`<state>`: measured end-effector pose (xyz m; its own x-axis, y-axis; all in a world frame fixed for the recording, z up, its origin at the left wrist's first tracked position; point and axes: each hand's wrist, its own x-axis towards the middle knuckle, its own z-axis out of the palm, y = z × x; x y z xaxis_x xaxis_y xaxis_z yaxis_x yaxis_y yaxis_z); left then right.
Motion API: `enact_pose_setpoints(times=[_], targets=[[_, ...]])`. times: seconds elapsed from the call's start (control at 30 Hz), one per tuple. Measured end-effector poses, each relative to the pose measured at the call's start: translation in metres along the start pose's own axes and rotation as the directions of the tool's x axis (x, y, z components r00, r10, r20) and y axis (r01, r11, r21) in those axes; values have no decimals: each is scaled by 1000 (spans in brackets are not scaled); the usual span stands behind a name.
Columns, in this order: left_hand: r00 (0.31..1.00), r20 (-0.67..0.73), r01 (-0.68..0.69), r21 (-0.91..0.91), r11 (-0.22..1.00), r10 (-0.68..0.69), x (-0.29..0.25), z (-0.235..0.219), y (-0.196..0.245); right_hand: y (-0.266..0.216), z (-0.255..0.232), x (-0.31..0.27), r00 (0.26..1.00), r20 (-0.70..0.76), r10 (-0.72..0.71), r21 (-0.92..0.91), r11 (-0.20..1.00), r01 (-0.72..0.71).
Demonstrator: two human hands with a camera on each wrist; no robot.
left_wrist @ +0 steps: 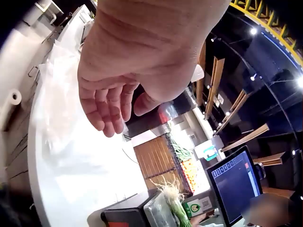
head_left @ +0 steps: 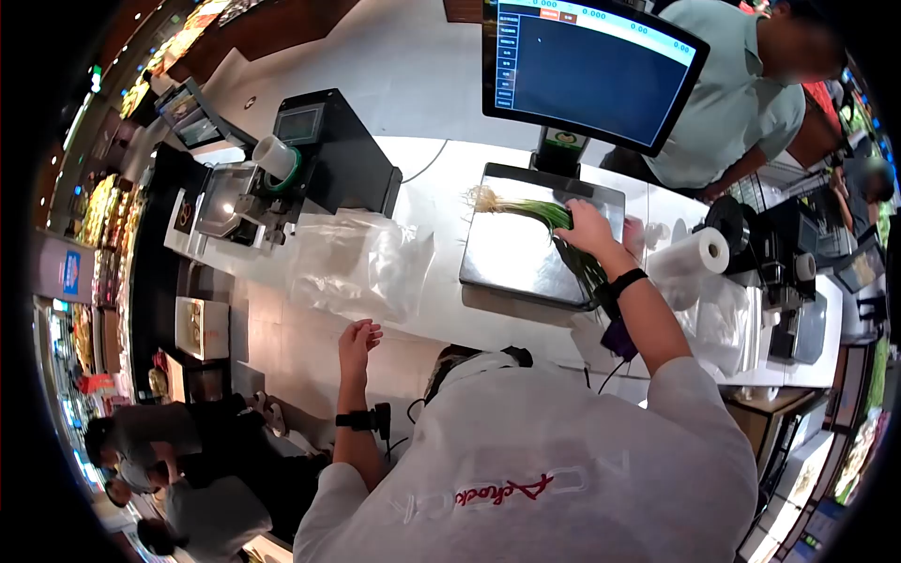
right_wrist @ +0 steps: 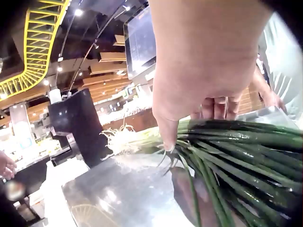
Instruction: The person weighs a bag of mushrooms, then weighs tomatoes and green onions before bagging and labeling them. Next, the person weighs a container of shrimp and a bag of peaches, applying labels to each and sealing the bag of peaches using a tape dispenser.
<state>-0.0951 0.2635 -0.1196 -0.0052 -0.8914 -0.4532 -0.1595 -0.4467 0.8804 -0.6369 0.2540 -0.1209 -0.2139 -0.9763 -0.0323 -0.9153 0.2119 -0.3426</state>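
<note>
From my remote seat I'm viewing a bunch of scallions (right_wrist: 251, 158) stretching across the steel weighing plate (head_left: 502, 263): wiry cream roots are fanning out at one end, pale stalks are shading into long, glossy dark-green leaves. The right hand (head_left: 587, 228) is grasping the bunch from above. The left hand (head_left: 358, 343) is hanging loosely curled, holding nothing, near clear plastic bags (head_left: 361, 267). Behind the plate, a monitor (head_left: 591, 80) is glowing.

The head view looks down on the scale (head_left: 507, 258) from above, the left wrist's faces it aslant from off its left side, and the right wrist's looks across it close up, both wrist views sharing its spring onions (right_wrist: 227, 151).
</note>
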Motion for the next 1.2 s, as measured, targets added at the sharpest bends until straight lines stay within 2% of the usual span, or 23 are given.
enact_pose_setpoints(times=[0.13, 0.23, 0.37, 0.4, 0.5, 0.53, 0.67, 0.73, 0.83, 0.93, 1.03, 1.13, 1.2], targets=[[998, 61, 6, 149, 989, -15, 50, -14, -24, -6, -29, -29, 964, -266, 21, 50, 999, -8], [995, 95, -53, 253, 966, 30, 90, -21, -42, -21, -52, -38, 941, -308, 143, 52, 990, -133], [989, 99, -130, 278, 952, 106, 131, -22, -50, -43, -75, -26, 848, -530, -34, 45, 997, 68], [988, 91, -149, 288, 946, 127, 136, -20, -49, -55, -85, -20, 840, -541, -37, 54, 995, 78], [973, 113, -225, 314, 922, 199, 149, -24, -44, -85, -106, 4, 785, -604, -140, -86, 990, 110], [957, 105, -289, 353, 890, 269, 156, -27, -48, -97, -113, 12, 783, -606, -140, -88, 990, 109], [914, 33, -379, 426, 821, 405, 159, -37, -44, -126, -129, 48, 711, -671, -211, -201, 975, 100], [870, -6, -438, 451, 777, 494, 163, -46, -49, -141, -139, 62, 716, -661, -225, -251, 965, 72], [850, -42, -449, 462, 765, 525, 159, -60, -45, -151, -146, 87, 731, -638, -242, -307, 950, 46], [842, -9, -448, 546, 708, 540, 159, -76, -49, -154, -147, 108, 746, -618, -249, -347, 938, 26], [800, 31, -469, 656, 591, 600, 150, -86, -44, -158, -146, 120, 755, -617, -220, -346, 938, -10], [795, 24, -460, 674, 577, 606, 149, -93, -47, -160, -142, 129, 748, -623, -230, -361, 932, -13], [759, 27, -478, 702, 527, 651, 155, -95, -50, -161, -142, 132, 748, -622, -232, -369, 929, -18]])
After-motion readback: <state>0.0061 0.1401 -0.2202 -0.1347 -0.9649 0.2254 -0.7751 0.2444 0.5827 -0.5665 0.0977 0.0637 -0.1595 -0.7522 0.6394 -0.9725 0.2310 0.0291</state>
